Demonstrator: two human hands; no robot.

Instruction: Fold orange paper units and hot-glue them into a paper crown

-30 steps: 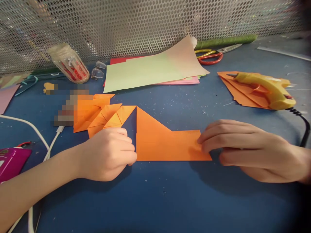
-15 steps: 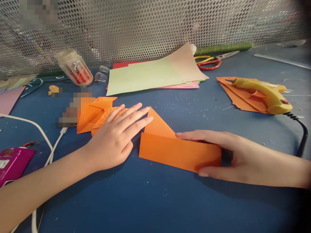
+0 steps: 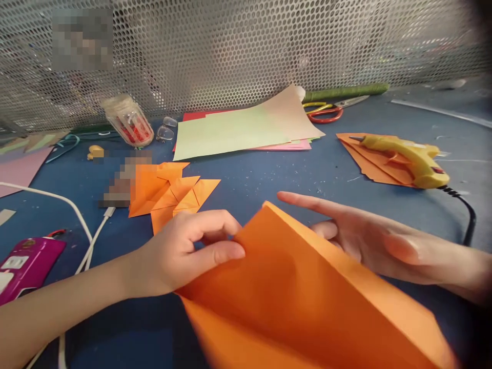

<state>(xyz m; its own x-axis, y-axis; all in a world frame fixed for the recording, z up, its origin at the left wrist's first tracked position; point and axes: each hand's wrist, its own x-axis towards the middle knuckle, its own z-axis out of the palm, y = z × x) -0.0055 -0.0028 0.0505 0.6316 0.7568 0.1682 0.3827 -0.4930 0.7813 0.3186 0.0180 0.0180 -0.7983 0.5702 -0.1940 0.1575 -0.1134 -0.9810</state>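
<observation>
- Orange paper sheet (image 3: 284, 287): bent and tilted over the blue table (image 3: 242, 192); likely light, springy and easily creased, best pinched at its edges.
- Left hand (image 3: 186, 251): thumb and fingers clamped on its upper-left edge.
- Right hand (image 3: 378, 241): thumb and fingers apart beside the far edge; contact unclear.
- Folded orange pieces (image 3: 175, 192): just beyond the left hand.

Near centre: sheet (image 3: 300, 287), between left hand (image 3: 192, 253) and right hand (image 3: 376, 241). Folded pieces (image 3: 177, 192) just beyond left hand. Far middle: paper stack (image 3: 238, 133); jar (image 3: 132, 123) to its left, scissors (image 3: 326, 114) to its right. Rod (image 3: 346, 92) behind scissors. Right: glue gun (image 3: 409, 156) on folded paper (image 3: 363, 159). Left: cable (image 3: 71, 202). Mesh (image 3: 223, 46) behind jar, stack, rod.
</observation>
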